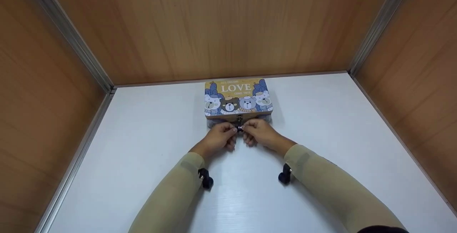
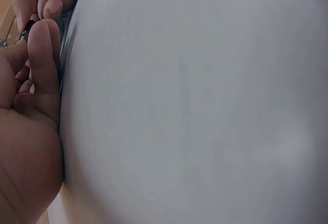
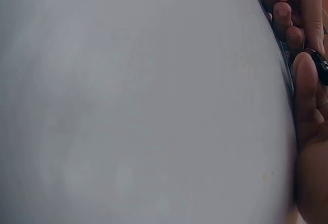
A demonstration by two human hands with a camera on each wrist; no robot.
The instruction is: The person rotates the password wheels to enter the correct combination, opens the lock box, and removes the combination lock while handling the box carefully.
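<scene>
Box: "LOVE", "COME TRUE" | hands: pinch black lock

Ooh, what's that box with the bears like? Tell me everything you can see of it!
The box is rectangular and might be printed tin. Its mustard-yellow lid looks closed and says LOVE in big white letters, above four cartoon bears, with blue plants at the sides. At the front is a dark clasp, where the left hand and right hand pinch a small dark piece. The box sits flat on the white table, near the wood-look back wall.
</scene>
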